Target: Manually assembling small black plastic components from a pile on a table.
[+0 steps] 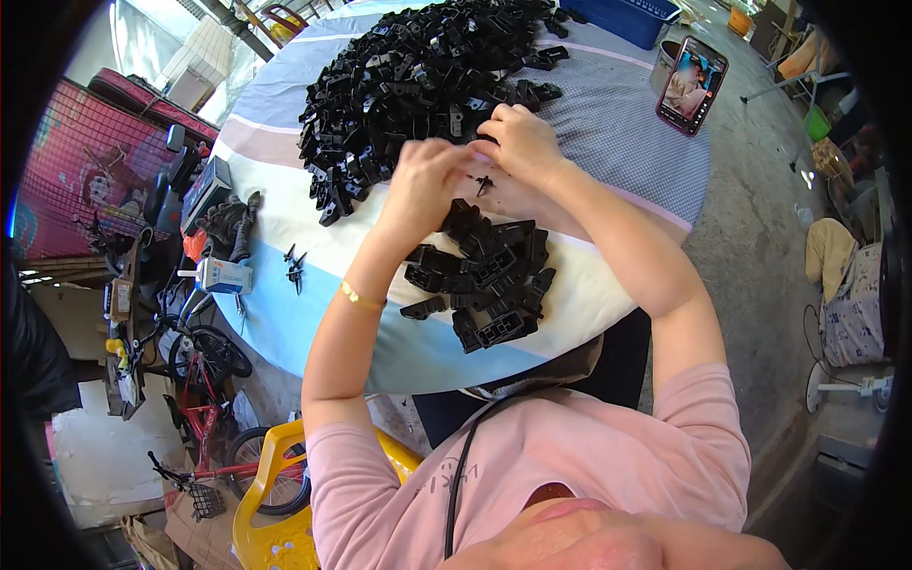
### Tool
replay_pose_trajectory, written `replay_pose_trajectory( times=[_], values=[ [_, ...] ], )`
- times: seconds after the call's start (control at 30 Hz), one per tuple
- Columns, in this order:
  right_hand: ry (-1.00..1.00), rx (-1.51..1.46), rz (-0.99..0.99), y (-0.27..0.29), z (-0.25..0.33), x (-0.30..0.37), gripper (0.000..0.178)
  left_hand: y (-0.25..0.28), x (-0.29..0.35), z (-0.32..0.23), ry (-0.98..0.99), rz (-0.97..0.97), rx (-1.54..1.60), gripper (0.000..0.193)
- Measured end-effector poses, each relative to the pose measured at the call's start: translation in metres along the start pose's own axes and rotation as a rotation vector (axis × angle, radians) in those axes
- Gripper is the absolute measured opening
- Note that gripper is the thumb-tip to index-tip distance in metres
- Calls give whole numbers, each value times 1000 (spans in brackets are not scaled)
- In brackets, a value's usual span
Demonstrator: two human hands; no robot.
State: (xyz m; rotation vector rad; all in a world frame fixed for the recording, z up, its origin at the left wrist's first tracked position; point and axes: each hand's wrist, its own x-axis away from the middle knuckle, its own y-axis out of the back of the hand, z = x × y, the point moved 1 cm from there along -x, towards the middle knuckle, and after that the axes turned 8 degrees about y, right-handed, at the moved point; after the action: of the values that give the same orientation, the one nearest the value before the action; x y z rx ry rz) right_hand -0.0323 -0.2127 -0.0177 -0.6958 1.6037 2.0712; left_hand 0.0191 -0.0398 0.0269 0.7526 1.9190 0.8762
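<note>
Close together over the tablecloth (285, 190), my two hands meet at the near edge of a large heap of black plastic housings (408, 81). My left hand (427, 180) is slightly blurred, its fingers bent together toward the right one. Curled fingers close my right hand (521, 142) at the fingertips of the left. What lies between them is too small and hidden to make out. Just below the fingertips is a small dark spiky piece (484, 184). Nearer to me sits a smaller group of black housings (494, 271), between my forearms.
Several thin black pieces (294, 270) lie on the left of the table, near a blue-and-white box (223, 275) and dark gloves (228, 228). A phone (693, 85) leans at the right edge. A blue basket (627, 19) stands at the back; a yellow chair (249, 518) is lower left.
</note>
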Motion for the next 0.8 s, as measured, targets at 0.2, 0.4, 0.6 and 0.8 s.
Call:
replay_pose_trajectory(
  times=[0.2, 0.4, 0.6, 0.8],
  values=[
    [-78, -30, 84, 0, 0, 3, 19, -29, -24, 38, -176, 38, -338, 34],
    [22, -328, -111, 20, 9, 2, 24, -15, -15, 39, 403, -74, 427, 34],
    [-428, -1319, -46, 34, 40, 1, 26, -7, 10, 13, 623, -33, 1451, 30],
    [-298, -1072, -14, 32, 48, 2, 21, -4, 17, 11, 634, -58, 1348, 29]
  ],
)
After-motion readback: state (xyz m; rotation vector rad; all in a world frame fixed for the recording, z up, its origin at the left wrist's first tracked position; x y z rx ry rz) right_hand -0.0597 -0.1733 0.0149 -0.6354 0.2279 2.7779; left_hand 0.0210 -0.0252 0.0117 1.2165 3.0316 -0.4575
